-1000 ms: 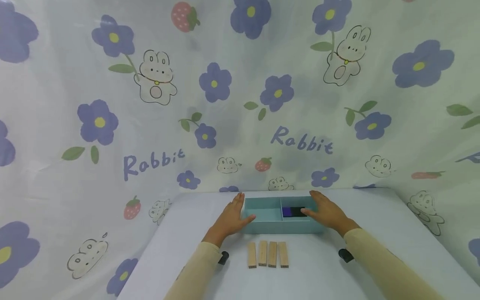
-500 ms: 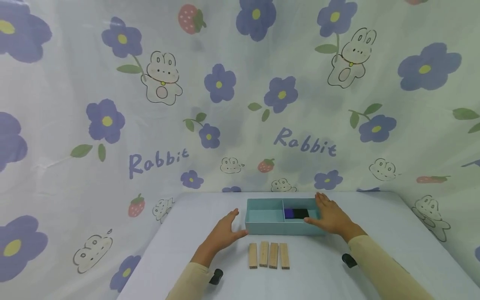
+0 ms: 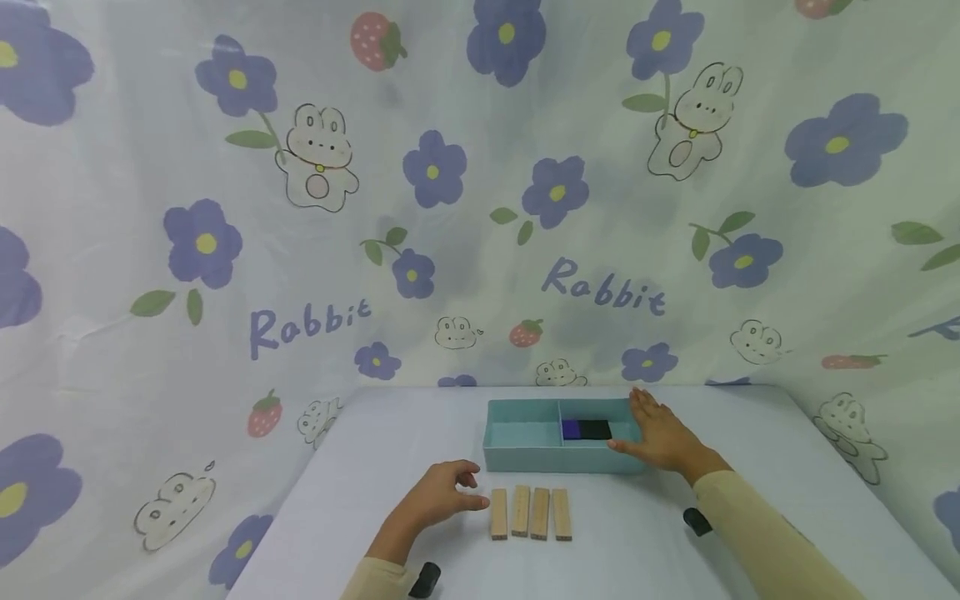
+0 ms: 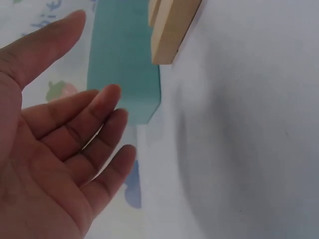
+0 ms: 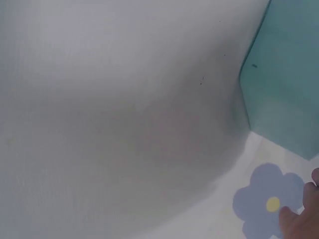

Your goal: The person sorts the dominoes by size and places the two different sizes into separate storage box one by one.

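Observation:
Several wooden blocks lie side by side in front of a teal two-compartment box. Just left of the leftmost block, my left hand has its fingers loosely bent and holds nothing; the left wrist view shows its palm facing the box and blocks. My right hand rests at the box's right end, fingers extended along it and thumb over the front rim. In the right wrist view only some fingers show beside the box.
A purple-and-black item lies in the box's right compartment; the left compartment shows only its bottom. White cloth covers the table. Behind stands a curtain with flowers and rabbits. A black object is near the right wrist, another near the left.
My left hand has left the box's left end and come down toward the front, beside the leftmost block, its fingers more bent. My right hand has stayed at the box's right end.

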Motion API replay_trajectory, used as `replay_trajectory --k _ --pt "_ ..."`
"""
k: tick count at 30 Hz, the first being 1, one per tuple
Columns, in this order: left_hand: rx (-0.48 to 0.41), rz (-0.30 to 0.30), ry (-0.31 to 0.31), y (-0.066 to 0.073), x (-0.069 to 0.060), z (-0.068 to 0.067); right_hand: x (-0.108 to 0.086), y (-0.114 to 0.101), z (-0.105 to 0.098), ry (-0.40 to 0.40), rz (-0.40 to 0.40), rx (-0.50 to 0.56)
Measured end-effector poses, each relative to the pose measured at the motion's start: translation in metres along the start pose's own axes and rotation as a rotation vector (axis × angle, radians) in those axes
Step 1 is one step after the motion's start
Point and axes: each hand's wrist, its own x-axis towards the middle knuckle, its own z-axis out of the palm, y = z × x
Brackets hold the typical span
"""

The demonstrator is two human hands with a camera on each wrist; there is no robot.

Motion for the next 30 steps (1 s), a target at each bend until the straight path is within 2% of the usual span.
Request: replay_trajectory --k 4,14,24,30 --pt "-0.020 -0.013 -0.033 -0.004 -0.003 0.003 0.000 0.000 0.001 -0.028 0.012 0.036" --pt "-0.057 -0.042 -0.056 -0.006 -0.007 0.017 0.000 0.008 0.004 -0.032 0.006 0.046" --pt "-0.018 -0.065 -0.058 0.001 -0.004 0.026 0.005 0.012 0.011 -0.030 0.008 0.097" --pt "0.093 -0.052 -0.086 0.001 -0.002 0.034 0.007 0.009 0.017 -0.028 0.016 0.121"
